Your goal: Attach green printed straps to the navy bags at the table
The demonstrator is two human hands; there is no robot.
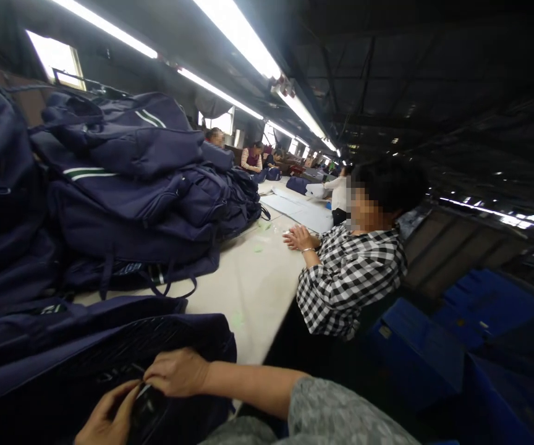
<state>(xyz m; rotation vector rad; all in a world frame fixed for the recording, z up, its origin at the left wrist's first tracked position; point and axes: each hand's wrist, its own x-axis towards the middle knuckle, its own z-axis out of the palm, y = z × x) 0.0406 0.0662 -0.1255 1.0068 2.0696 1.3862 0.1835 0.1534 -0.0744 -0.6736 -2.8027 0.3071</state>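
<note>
A dark navy bag point(193, 337) lies on the table at the lower left, its black inner side facing up. Both of my hands meet over it. My left hand point(109, 414) pinches something at the bag that I cannot make out, near a glossy black patch. Just right of it, my right hand point(177, 372) has its fingers closed at the same spot, and what they hold is too small to name. A thin pale strip shows between the fingertips.
Navy bags with white and green stripes point(132, 179) are piled on the pale table point(253, 290) at the left. A person in a checked shirt point(355, 272) stands at the table's right edge. Blue bins point(419, 346) are at the lower right. Several people work farther back.
</note>
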